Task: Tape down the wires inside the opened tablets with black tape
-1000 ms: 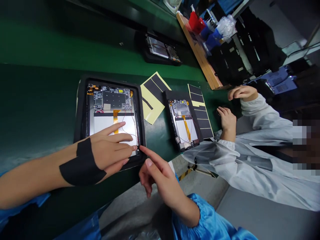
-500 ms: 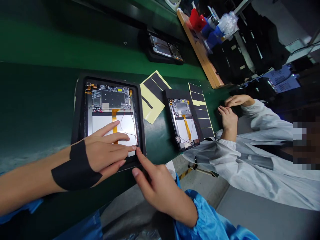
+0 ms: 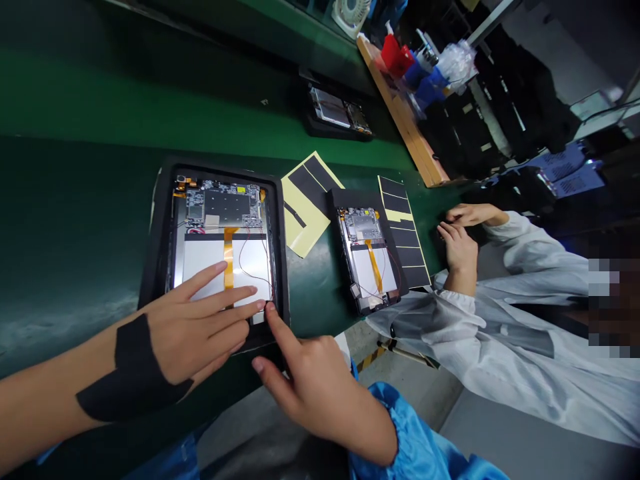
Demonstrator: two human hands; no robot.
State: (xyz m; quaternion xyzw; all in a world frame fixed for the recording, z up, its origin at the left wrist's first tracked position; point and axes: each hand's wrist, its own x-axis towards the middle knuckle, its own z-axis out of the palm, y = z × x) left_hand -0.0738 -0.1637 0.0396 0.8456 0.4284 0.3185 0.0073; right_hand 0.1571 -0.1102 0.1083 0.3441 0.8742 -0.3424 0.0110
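An opened tablet (image 3: 227, 257) lies in a black tray (image 3: 285, 267), its circuit board, battery area, orange flex cable and thin wires exposed. My left hand (image 3: 200, 330) rests across its lower part with fingers outstretched, hiding what is beneath. Two black tape pieces (image 3: 133, 377) stick to the back of that hand and wrist. My right hand (image 3: 320, 387) points its index finger onto the tablet's lower right edge, close to the left fingertips. Its thumb is held apart, the other fingers curl under, and no held object shows.
Right of the tray are a yellow sheet of black stickers (image 3: 305, 227), a second opened tablet (image 3: 373, 260) and another sticker sheet (image 3: 407, 250). A third device (image 3: 333, 110) lies farther back. At the right, a co-worker's hands (image 3: 460, 247) rest at the table edge.
The view has shifted a little, so the table sits lower in it. My left hand has slid slightly down and left over the tablet. My right index fingertip stays at the lower right edge.
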